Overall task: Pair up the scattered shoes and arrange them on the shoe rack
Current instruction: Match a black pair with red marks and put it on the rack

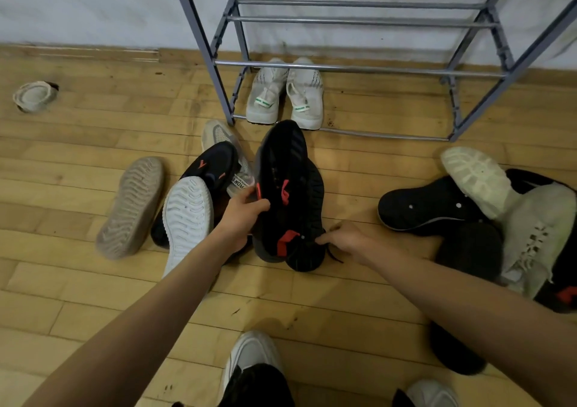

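Note:
Two black shoes with red marks (285, 188) lie pressed together in the middle of the wooden floor, just in front of the grey metal shoe rack (359, 68). My left hand (242, 216) grips the left shoe of this pair at its side. My right hand (345, 239) pinches the heel end of the pair near a loose lace. A pair of white shoes with green tags (285, 94) stands side by side on the rack's lowest level.
To the left lie a black shoe with orange marks (212, 166), a white-soled shoe (187, 216), a tan sole (132, 206) and a grey shoe (218, 135). A heap of black and pale shoes (480, 206) sits right. One shoe (34, 96) lies far left.

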`<act>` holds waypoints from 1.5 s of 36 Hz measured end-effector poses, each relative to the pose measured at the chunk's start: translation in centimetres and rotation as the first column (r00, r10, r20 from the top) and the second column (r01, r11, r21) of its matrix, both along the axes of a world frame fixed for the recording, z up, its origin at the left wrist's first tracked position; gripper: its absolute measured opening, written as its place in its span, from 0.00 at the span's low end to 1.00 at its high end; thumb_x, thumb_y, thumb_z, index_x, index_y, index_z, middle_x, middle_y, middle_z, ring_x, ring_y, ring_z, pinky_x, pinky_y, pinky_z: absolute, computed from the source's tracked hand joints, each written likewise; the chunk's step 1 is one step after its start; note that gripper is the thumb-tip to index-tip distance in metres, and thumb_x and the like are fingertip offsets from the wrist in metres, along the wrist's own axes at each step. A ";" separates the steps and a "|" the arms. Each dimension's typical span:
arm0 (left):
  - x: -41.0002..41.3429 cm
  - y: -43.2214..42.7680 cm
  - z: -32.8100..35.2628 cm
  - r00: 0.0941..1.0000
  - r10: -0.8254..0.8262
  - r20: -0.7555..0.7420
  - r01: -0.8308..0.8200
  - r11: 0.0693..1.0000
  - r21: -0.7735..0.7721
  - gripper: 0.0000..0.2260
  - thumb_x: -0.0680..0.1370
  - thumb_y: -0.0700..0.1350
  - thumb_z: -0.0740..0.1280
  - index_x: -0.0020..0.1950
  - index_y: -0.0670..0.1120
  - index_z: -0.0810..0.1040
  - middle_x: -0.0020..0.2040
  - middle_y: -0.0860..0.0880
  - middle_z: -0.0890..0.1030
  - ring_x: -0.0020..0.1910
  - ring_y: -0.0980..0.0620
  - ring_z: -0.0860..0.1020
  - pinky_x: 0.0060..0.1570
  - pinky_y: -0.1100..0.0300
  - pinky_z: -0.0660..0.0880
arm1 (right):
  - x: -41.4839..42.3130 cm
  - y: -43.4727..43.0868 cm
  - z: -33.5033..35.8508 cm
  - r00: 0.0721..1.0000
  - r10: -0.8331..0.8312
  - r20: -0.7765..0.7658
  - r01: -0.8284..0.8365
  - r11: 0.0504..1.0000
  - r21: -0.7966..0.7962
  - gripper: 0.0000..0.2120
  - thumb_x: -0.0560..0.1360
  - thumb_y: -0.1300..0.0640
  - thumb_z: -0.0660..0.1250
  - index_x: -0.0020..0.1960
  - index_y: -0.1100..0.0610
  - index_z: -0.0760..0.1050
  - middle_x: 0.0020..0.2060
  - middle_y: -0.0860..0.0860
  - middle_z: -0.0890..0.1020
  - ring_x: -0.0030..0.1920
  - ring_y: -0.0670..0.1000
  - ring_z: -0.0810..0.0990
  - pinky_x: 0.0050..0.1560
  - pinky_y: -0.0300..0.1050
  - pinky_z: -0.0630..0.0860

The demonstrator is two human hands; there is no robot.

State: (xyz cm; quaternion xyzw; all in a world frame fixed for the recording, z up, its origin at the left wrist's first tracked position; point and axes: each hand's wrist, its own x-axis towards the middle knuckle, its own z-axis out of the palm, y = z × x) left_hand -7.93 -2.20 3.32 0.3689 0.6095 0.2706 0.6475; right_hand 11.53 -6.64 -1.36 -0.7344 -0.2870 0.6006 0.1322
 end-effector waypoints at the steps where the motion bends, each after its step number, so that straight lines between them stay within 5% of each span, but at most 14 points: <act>1: 0.1 -0.2 -0.1 1.000 0.015 0.005 -0.015 1.000 0.002 0.16 0.77 0.34 0.62 0.60 0.51 0.73 0.46 0.49 0.81 0.45 0.51 0.80 0.39 0.58 0.75 | -0.3 -0.2 0.0 0.999 -0.004 -0.039 0.004 1.000 -0.001 0.23 0.71 0.62 0.73 0.63 0.65 0.70 0.57 0.56 0.77 0.52 0.52 0.74 0.47 0.40 0.72; 6: -0.1 -0.7 -0.4 1.000 0.027 -0.001 -0.027 0.999 0.019 0.20 0.76 0.34 0.63 0.66 0.50 0.72 0.52 0.47 0.80 0.51 0.48 0.80 0.44 0.56 0.77 | -2.1 -0.4 -0.7 0.999 0.027 -0.026 -0.027 1.000 0.011 0.26 0.66 0.64 0.76 0.62 0.65 0.72 0.59 0.55 0.78 0.61 0.56 0.76 0.57 0.43 0.74; 12: -0.4 -1.0 -0.5 1.000 -0.023 -0.018 0.023 0.999 0.028 0.23 0.76 0.33 0.64 0.70 0.48 0.70 0.55 0.45 0.79 0.54 0.47 0.79 0.48 0.55 0.78 | -0.6 -0.3 -0.8 0.989 -0.126 -0.074 0.125 0.992 -0.022 0.06 0.72 0.64 0.67 0.49 0.61 0.75 0.44 0.55 0.77 0.38 0.49 0.73 0.30 0.36 0.71; 15: 0.3 -1.2 -0.9 1.000 -0.020 -0.018 0.021 1.000 0.013 0.24 0.75 0.34 0.65 0.71 0.47 0.69 0.60 0.43 0.78 0.57 0.44 0.79 0.52 0.51 0.78 | 1.5 0.2 -0.8 0.995 -0.089 0.052 0.088 0.996 0.023 0.09 0.73 0.58 0.68 0.52 0.60 0.75 0.47 0.55 0.77 0.43 0.53 0.75 0.38 0.42 0.71; 19: 1.6 -1.2 -1.3 0.999 -0.016 -0.030 0.016 1.000 0.009 0.25 0.75 0.35 0.65 0.72 0.47 0.68 0.62 0.43 0.78 0.58 0.43 0.78 0.59 0.46 0.76 | 2.8 0.4 -0.2 0.978 -0.174 -0.111 0.176 0.984 0.011 0.07 0.76 0.62 0.67 0.53 0.62 0.75 0.47 0.58 0.80 0.40 0.51 0.77 0.48 0.48 0.77; 23: 2.4 -1.2 -1.2 0.999 0.003 -0.048 -0.002 1.000 0.024 0.24 0.75 0.36 0.66 0.71 0.47 0.69 0.60 0.45 0.79 0.57 0.45 0.79 0.59 0.46 0.76 | 4.4 1.3 0.7 0.862 -0.432 -0.263 0.460 0.886 0.052 0.07 0.78 0.61 0.64 0.54 0.63 0.75 0.43 0.55 0.79 0.46 0.52 0.77 0.47 0.49 0.76; 28: 3.4 -1.5 -1.3 1.000 0.006 -0.030 -0.006 1.000 0.009 0.23 0.75 0.38 0.66 0.69 0.48 0.70 0.59 0.47 0.80 0.57 0.46 0.79 0.56 0.48 0.77 | 7.5 2.1 3.3 0.786 -0.478 -0.392 0.592 0.766 0.251 0.02 0.78 0.60 0.63 0.47 0.55 0.71 0.43 0.51 0.79 0.54 0.52 0.78 0.55 0.50 0.72; 34: 5.2 -1.9 -1.1 0.999 0.037 0.003 -0.037 0.999 0.030 0.22 0.76 0.36 0.64 0.70 0.46 0.69 0.60 0.46 0.79 0.58 0.46 0.78 0.52 0.53 0.77 | 6.9 2.5 4.2 0.559 -0.521 -0.645 0.775 0.606 0.182 0.05 0.78 0.65 0.55 0.44 0.60 0.67 0.30 0.54 0.75 0.36 0.52 0.78 0.48 0.51 0.79; 37: 5.2 -1.9 -1.0 0.999 0.042 -0.012 -0.041 0.998 0.055 0.23 0.77 0.36 0.64 0.71 0.46 0.68 0.60 0.46 0.79 0.58 0.46 0.78 0.56 0.51 0.77 | 7.2 2.4 2.7 0.710 -0.566 -0.418 0.692 0.670 0.269 0.04 0.78 0.62 0.55 0.52 0.57 0.64 0.36 0.54 0.73 0.35 0.50 0.74 0.40 0.46 0.78; 40: 4.8 -1.7 -0.8 0.999 0.042 -0.028 -0.040 0.997 0.067 0.22 0.76 0.36 0.64 0.70 0.46 0.69 0.58 0.48 0.80 0.57 0.47 0.79 0.59 0.48 0.76 | 7.6 2.2 1.8 0.962 -0.250 0.114 0.195 0.915 0.354 0.09 0.76 0.56 0.60 0.56 0.56 0.65 0.49 0.57 0.74 0.43 0.51 0.76 0.35 0.39 0.73; 43: 4.5 -1.8 -0.8 0.998 0.064 -0.018 -0.063 0.996 0.062 0.21 0.77 0.35 0.64 0.69 0.48 0.69 0.55 0.49 0.80 0.57 0.46 0.79 0.60 0.47 0.76 | 7.0 2.0 2.0 0.926 0.166 0.338 -0.213 0.971 0.107 0.36 0.73 0.48 0.70 0.72 0.63 0.59 0.70 0.61 0.61 0.66 0.59 0.69 0.56 0.45 0.72; 45: 4.4 -1.9 -0.9 0.998 0.054 -0.033 -0.051 0.996 0.071 0.22 0.77 0.35 0.64 0.70 0.46 0.68 0.57 0.47 0.80 0.58 0.45 0.79 0.61 0.46 0.75 | 6.2 1.6 2.0 0.879 0.335 0.339 -0.367 0.930 0.032 0.35 0.70 0.49 0.73 0.69 0.65 0.65 0.69 0.60 0.67 0.65 0.58 0.72 0.58 0.45 0.72; 48: 4.3 -2.3 -1.0 0.998 0.041 -0.046 -0.037 0.996 0.078 0.24 0.76 0.36 0.66 0.71 0.45 0.68 0.59 0.44 0.79 0.58 0.45 0.79 0.61 0.45 0.75 | 5.2 1.3 1.3 0.895 0.314 0.316 -0.345 0.937 0.046 0.24 0.67 0.54 0.76 0.57 0.63 0.73 0.57 0.57 0.79 0.54 0.55 0.78 0.50 0.45 0.76; 54: 3.6 -2.6 -1.2 0.994 0.113 0.006 -0.113 0.987 0.113 0.21 0.77 0.35 0.65 0.68 0.47 0.70 0.56 0.47 0.80 0.58 0.46 0.78 0.61 0.46 0.75 | 5.3 0.4 1.4 0.834 0.084 0.545 -0.261 0.931 0.256 0.14 0.69 0.53 0.73 0.49 0.58 0.74 0.46 0.55 0.79 0.47 0.55 0.79 0.40 0.44 0.72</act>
